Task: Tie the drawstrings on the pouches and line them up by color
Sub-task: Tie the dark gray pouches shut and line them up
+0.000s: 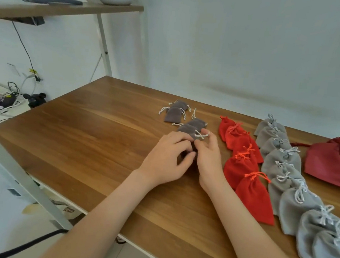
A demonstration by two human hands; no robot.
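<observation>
Wooden table [94, 134] against a white wall, shelf [72, 9] up left with some gear on it.

Both hands are at mid-table on one taupe pouch [187, 130]. Left hand [167, 162]: fingers curled over the pouch's near edge, gripping the fabric. Most of that side is hidden under my fingers. Right hand [209, 157]: narrow pinch, fingertips closed on the white drawstring [201, 134] at the pouch mouth. Cord is crossed over itself there; can't tell whether a knot is finished.

Other taupe pouches:
- one more [197, 122] touching the far side of the one I'm holding
- two [174, 113] further back, overlapping, cords loose and spread on the wood

Just right of my hands is the red row [242, 163], running from the far side toward me, pouches overlapping, orange cords bunched at the necks. Next right is the light grey row [296, 189], longer and parallel to the red one, also overlapping, with white cords at the necks; it runs off the frame's lower right. A dark red bag [331, 167], larger than the pouches, lies flat beyond the grey row by the right edge.
</observation>
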